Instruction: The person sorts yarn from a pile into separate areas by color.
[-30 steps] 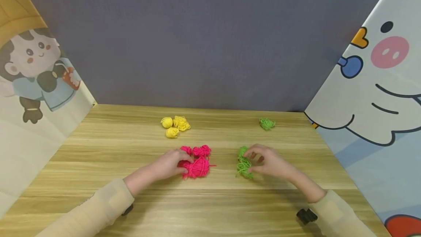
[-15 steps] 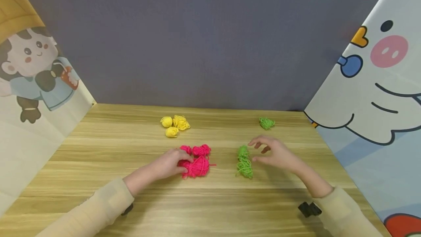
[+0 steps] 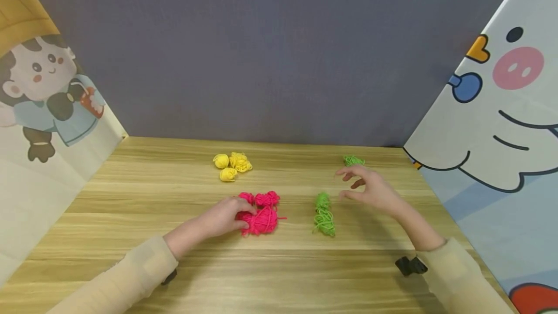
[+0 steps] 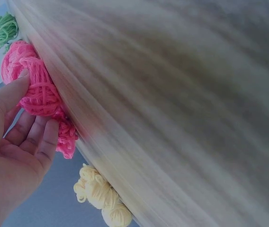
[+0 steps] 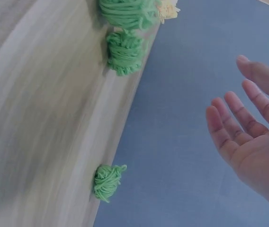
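Note:
My left hand (image 3: 223,217) holds the larger ball of pink yarn (image 3: 265,222) on the table, thumb on its near side and fingers on its far side. Two smaller pink yarn bundles (image 3: 267,199) lie just behind it, partly covered by the hand. In the right wrist view, my right hand (image 5: 255,127) is raised with fingers spread and nothing in them. Seen from the head, this hand overlaps the front of a far green yarn ball (image 3: 352,160). To its left, two green yarn balls (image 3: 324,222) lie in a row, one behind the other.
Three yellow yarn balls (image 3: 228,175) sit grouped toward the back left of the wooden table (image 3: 279,275). A grey panel (image 3: 279,52) rises along the back edge. Printed cartoon panels (image 3: 519,125) stand at both sides.
My right hand has left the two green yarn balls, rising back and to the right toward the far green one. The left hand stays at the pink yarn.

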